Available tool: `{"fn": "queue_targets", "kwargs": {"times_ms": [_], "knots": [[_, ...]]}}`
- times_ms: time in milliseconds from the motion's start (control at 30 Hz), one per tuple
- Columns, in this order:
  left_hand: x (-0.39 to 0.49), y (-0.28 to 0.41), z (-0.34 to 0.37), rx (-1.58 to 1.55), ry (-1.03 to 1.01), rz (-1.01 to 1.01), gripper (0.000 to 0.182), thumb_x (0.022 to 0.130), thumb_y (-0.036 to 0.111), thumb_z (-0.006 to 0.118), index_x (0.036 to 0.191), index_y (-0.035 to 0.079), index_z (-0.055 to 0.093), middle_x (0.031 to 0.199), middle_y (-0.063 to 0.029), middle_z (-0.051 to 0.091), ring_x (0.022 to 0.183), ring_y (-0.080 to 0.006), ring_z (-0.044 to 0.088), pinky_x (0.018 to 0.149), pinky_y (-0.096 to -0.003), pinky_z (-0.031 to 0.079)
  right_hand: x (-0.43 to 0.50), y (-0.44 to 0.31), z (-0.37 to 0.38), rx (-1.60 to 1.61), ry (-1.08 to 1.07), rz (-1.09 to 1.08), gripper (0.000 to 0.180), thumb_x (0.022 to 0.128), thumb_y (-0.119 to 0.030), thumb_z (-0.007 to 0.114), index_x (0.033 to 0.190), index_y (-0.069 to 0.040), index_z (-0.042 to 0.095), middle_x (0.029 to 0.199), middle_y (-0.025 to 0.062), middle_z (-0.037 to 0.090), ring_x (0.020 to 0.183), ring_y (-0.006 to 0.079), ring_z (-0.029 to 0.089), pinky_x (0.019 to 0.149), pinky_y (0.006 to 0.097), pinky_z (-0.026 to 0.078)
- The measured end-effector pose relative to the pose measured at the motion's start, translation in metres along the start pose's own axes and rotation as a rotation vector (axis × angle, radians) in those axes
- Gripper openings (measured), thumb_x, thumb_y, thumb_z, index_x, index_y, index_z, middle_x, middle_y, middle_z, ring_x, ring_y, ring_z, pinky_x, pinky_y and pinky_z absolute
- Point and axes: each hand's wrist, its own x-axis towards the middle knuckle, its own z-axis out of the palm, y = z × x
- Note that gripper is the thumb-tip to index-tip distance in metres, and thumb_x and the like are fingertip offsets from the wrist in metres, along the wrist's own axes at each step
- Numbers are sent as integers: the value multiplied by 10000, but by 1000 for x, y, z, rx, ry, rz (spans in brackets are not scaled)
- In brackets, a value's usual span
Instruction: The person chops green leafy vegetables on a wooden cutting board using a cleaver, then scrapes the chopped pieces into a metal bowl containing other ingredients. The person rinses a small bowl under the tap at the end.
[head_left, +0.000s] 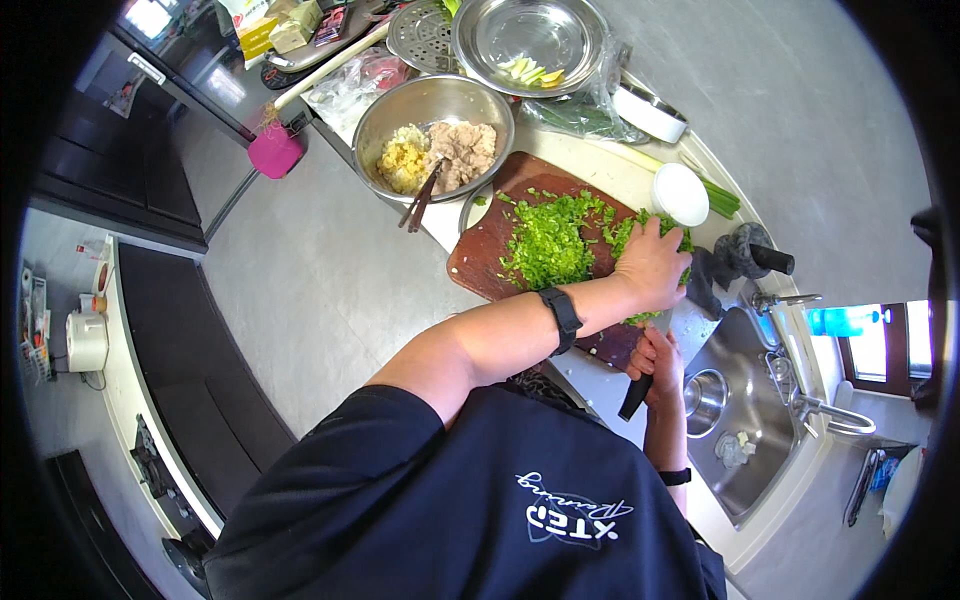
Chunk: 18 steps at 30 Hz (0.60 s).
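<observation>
My left hand (654, 259), with a black band on the wrist, reaches across the wooden cutting board (480, 262). Its fingers curve over leafy greens (622, 234) at the board's right end, holding them down. Below it, my right hand (660, 364) grips a kitchen knife by its black handle (636, 396). Part of the blade (663, 319) shows close to the greens; the rest is hidden under my left hand. A heap of finely chopped greens (551, 240) covers the middle of the board.
A steel bowl (360, 150) with minced meat, yellow and white minced bits and dark chopsticks (424, 196) stands beyond the board. Further back is a steel basin (480, 37) with cut scallion pieces. A white bowl (680, 195), stone mortar (739, 251) and sink (750, 480) lie rightward.
</observation>
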Motion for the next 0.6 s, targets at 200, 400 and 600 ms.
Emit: {"fn": "queue_targets", "kwargs": {"times_ms": [200, 400, 600], "knots": [[2, -24, -56, 38, 93, 86, 357, 724, 391, 702, 963, 126, 712, 1071, -116, 561, 1049, -359, 482, 858, -467, 442, -5, -8, 58, -8, -46, -91, 82, 970, -164, 508, 961, -84, 524, 542, -68, 325, 385, 51, 306, 350, 247, 298], [12, -95, -150, 139, 166, 12, 387, 743, 414, 682, 1017, 143, 713, 1103, -112, 578, 1049, -360, 501, 894, -437, 449, 14, -36, 168, -161, -119, -164, 108, 961, -175, 539, 965, -68, 525, 555, -71, 332, 399, 50, 308, 365, 251, 308], [-16, -237, -189, 48, 481, -156, 413, 736, 403, 682, 1065, 154, 704, 1219, -163, 572, 1136, -374, 486, 980, -449, 413, 67, -25, 289, -276, -282, -119, 94, 941, -130, 550, 908, -66, 489, 587, -46, 377, 432, 69, 372, 390, 275, 373]]}}
